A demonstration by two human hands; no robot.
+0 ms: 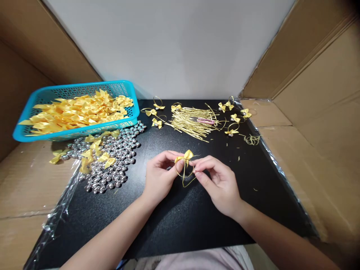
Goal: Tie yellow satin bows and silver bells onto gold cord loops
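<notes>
head view: fingers of the left hand (159,176) and right hand (218,182) pinch one yellow bow (185,156) with a looped gold cord (184,176), raised above the black desk (174,221). silver beads (112,165) lie left; gold cords (194,122) behind; blue basket (28,135) far left.

- The left hand (159,178) and the right hand (219,183) are both bare, with slim fingers.
- The few fingernails that show are cut short; their finish is too small to tell.
- The left forearm (112,236) and the right forearm (281,240) are uncovered from the wrist to the picture's lower edge.
- A pale pink garment (197,260) of soft, lightly creased cloth shows as a strip at the bottom edge.
</notes>
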